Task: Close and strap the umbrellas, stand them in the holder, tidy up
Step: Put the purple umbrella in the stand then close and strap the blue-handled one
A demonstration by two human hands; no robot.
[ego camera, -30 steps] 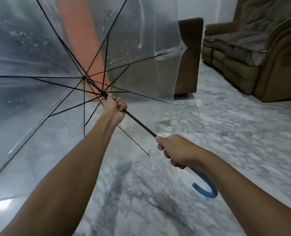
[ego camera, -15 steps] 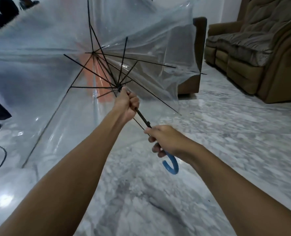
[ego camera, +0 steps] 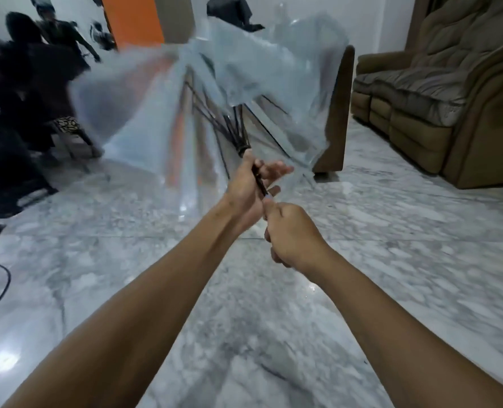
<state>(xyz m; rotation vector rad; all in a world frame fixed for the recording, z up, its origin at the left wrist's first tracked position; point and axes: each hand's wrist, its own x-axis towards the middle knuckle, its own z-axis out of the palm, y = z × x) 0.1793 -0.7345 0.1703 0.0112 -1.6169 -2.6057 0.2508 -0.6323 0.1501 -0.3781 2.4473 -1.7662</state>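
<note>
Fingers [ego camera: 276, 167] of the left hand [ego camera: 246, 187] spread loosely by the shaft [ego camera: 259, 179], right hand [ego camera: 293, 234] curled round it below, the clear umbrella [ego camera: 156, 113] hangs half folded over the floor [ego camera: 391, 260], not yet strapped or in any holder

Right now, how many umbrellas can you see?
1: the clear umbrella, half folded, straight ahead, its shaft gripped by the right hand. The dark blurred shapes at left might be others.

My clear plastic umbrella [ego camera: 203, 113], its black ribs half folded and its slack canopy blurred, points up and away from me, its thin dark shaft crossing my left hand [ego camera: 250, 184] into my gripping right hand [ego camera: 294, 234].
</note>
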